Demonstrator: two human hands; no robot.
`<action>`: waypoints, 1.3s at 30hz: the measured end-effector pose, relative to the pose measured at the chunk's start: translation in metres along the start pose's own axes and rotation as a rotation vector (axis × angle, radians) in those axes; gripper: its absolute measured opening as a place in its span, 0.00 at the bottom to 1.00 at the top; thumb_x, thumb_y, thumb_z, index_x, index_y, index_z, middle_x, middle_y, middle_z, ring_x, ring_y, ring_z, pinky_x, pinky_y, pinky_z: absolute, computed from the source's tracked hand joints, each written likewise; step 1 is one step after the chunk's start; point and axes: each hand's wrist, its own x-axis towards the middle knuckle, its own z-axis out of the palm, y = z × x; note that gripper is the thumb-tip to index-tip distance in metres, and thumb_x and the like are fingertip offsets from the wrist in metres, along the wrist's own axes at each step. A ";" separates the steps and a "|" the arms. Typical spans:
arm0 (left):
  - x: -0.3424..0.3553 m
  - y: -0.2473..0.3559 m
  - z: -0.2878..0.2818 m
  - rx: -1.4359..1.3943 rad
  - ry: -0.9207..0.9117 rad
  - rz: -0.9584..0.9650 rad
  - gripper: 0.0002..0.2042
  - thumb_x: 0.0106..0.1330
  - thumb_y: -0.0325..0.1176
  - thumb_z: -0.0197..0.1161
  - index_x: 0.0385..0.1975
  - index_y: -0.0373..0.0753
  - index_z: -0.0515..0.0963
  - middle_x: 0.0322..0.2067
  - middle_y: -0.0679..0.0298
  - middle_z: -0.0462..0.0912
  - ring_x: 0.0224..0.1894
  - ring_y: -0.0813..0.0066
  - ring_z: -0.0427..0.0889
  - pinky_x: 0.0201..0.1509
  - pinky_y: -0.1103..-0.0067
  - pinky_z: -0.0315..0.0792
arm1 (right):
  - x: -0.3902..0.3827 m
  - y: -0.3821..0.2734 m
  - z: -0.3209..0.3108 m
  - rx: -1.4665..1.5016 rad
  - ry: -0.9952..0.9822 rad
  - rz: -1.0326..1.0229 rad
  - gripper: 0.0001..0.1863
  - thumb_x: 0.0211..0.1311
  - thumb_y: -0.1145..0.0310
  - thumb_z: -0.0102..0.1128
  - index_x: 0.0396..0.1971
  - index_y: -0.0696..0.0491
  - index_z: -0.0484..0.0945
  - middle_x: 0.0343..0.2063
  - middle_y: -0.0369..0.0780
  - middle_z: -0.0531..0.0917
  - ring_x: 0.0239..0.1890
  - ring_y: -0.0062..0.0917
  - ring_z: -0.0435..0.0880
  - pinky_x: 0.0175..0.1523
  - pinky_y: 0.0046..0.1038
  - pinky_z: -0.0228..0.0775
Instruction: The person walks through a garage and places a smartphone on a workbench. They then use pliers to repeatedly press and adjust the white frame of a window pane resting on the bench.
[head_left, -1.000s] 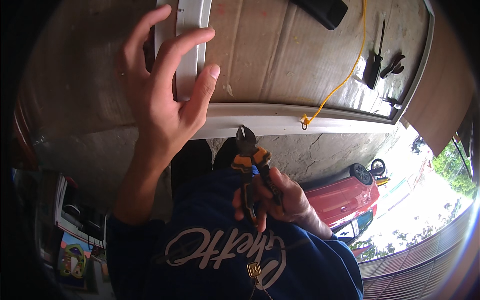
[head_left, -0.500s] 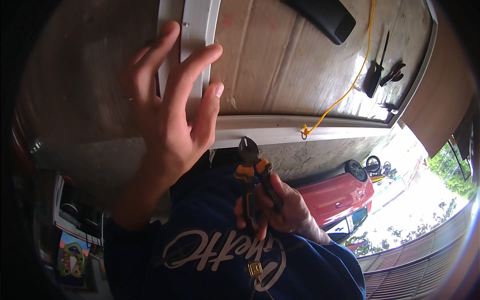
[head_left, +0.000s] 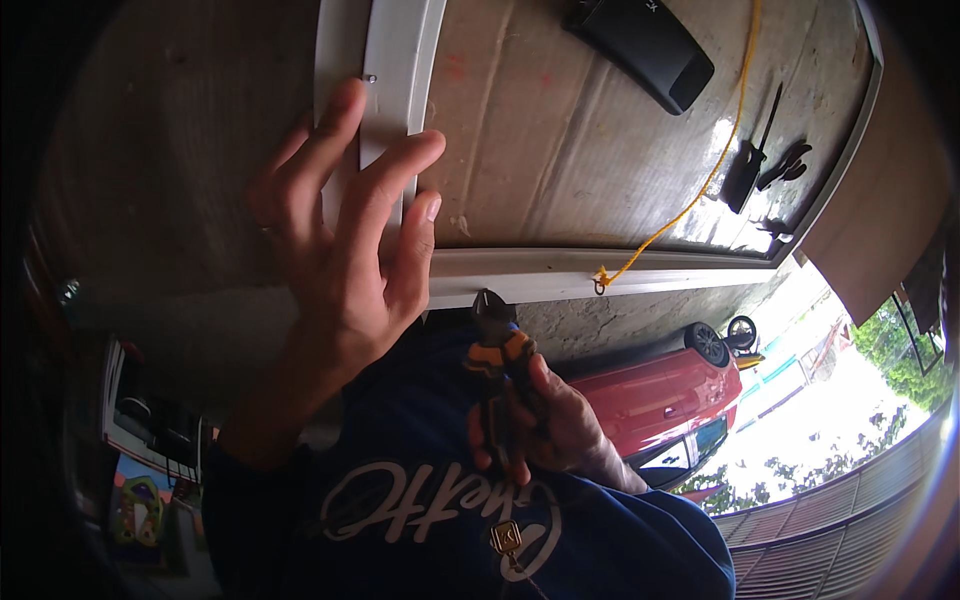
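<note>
My left hand [head_left: 350,250] lies over a white metal strip [head_left: 400,60], fingers apart and curved, fingertips at the strip near a small screw [head_left: 371,79]. Below and right of it, my right hand [head_left: 535,420] is wrapped round black-and-orange cutting pliers [head_left: 495,345], whose dark jaws point up at the near white frame edge [head_left: 530,266]; whether they touch it I cannot tell. A yellow cord [head_left: 690,205] with a small metal hook [head_left: 600,284] runs over the brownish translucent panel [head_left: 520,170] to that edge. The lower part of my right hand is in shadow.
A black device [head_left: 640,55], a screwdriver [head_left: 745,170] and a dark tool [head_left: 785,165] lie on the panel at right. Beyond it are a brown board [head_left: 880,200], a red car [head_left: 640,410], a motorcycle wheel [head_left: 742,333] and railings [head_left: 830,500]. Shadowed clutter [head_left: 150,490] is at lower left.
The panel, frame and tools have shifted down in the picture, along with my left hand and the pliers. My fingers still grip the pliers, and my left hand stays at the strip.
</note>
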 end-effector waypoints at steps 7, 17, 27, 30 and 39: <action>-0.003 -0.001 0.004 -0.026 0.047 -0.013 0.14 0.56 0.31 0.62 0.44 0.43 0.78 0.58 0.53 0.67 0.56 0.64 0.62 0.59 0.71 0.58 | 0.010 0.004 -0.010 -0.259 0.029 -0.166 0.34 0.67 0.43 0.35 0.47 0.65 0.64 0.22 0.50 0.76 0.22 0.30 0.77 0.21 0.24 0.68; 0.002 0.002 -0.002 0.002 -0.005 0.030 0.16 0.55 0.26 0.65 0.45 0.38 0.76 0.57 0.52 0.63 0.56 0.62 0.66 0.56 0.71 0.65 | 0.045 -0.003 -0.058 -0.592 -0.171 -0.446 0.32 0.65 0.44 0.44 0.28 0.64 0.74 0.20 0.45 0.77 0.23 0.25 0.76 0.29 0.26 0.68; 0.002 -0.005 0.005 -0.054 0.070 0.029 0.14 0.53 0.31 0.64 0.41 0.44 0.80 0.56 0.54 0.68 0.54 0.64 0.63 0.56 0.73 0.58 | 0.064 -0.023 -0.073 -0.833 -0.146 -0.543 0.36 0.60 0.39 0.49 0.42 0.63 0.76 0.23 0.41 0.81 0.23 0.20 0.77 0.29 0.22 0.67; 0.001 -0.005 0.003 -0.037 0.051 0.037 0.15 0.53 0.30 0.65 0.42 0.42 0.79 0.55 0.53 0.68 0.54 0.64 0.64 0.54 0.73 0.60 | 0.054 -0.025 -0.073 -0.858 -0.169 -0.408 0.38 0.58 0.37 0.48 0.42 0.64 0.76 0.25 0.43 0.81 0.25 0.21 0.78 0.28 0.22 0.69; 0.004 -0.002 0.001 -0.027 0.041 0.054 0.15 0.53 0.29 0.65 0.43 0.40 0.78 0.55 0.52 0.67 0.54 0.63 0.65 0.54 0.73 0.63 | 0.044 -0.024 -0.048 -0.732 -0.094 -0.290 0.41 0.60 0.35 0.43 0.44 0.65 0.73 0.29 0.45 0.81 0.29 0.25 0.81 0.24 0.20 0.71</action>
